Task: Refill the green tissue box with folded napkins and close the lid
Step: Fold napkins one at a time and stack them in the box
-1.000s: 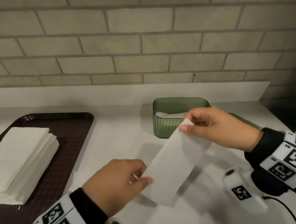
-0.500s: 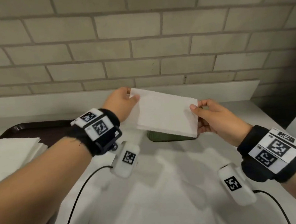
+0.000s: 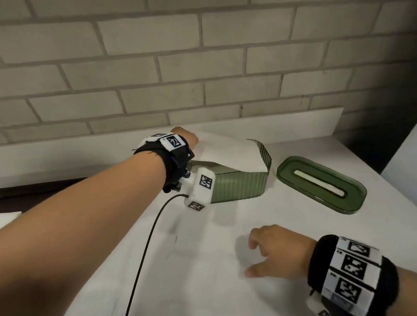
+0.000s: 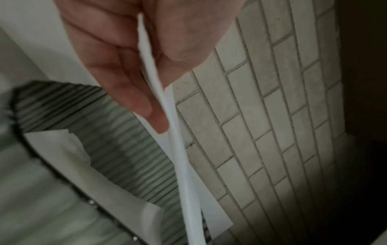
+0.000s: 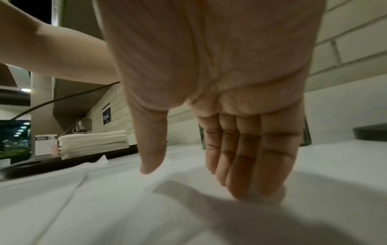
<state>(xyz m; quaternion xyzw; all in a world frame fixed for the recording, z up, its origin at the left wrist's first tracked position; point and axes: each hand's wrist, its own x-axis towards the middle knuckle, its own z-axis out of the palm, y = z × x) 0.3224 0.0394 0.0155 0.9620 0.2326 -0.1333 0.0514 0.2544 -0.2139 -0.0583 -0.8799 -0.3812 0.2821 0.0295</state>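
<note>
Holding the white folded paper napkin (image 3: pixel 230 155) alone now, the left hand (image 3: pixel 186 138) pinches its far-left edge. The right hand (image 3: pixel 271 251) has released it and hovers open over the white counter (image 3: pixel 190 288). The napkin slopes from the grip onto the ribbed green plastic tissue box (image 3: pixel 238 186) directly below; insertion is imminent. The slotted green lid (image 3: pixel 322 184) lies beside the box, away from the grip.

I see a translucent green plastic tissue box (image 3: pixel 233 187) with finely ribbed, slightly glossy walls. Its slotted green plastic lid (image 3: pixel 322 184) looks smooth and shiny. The folded white paper napkin (image 3: pixel 230 156) is thin, matt and soft-edged, like the stacked white paper napkins (image 5: pixel 93 143). The dark brown tray (image 3: pixel 26 193) reads as glossy plastic. The pale brick wall (image 3: pixel 191 56) is rough and matt.
</note>
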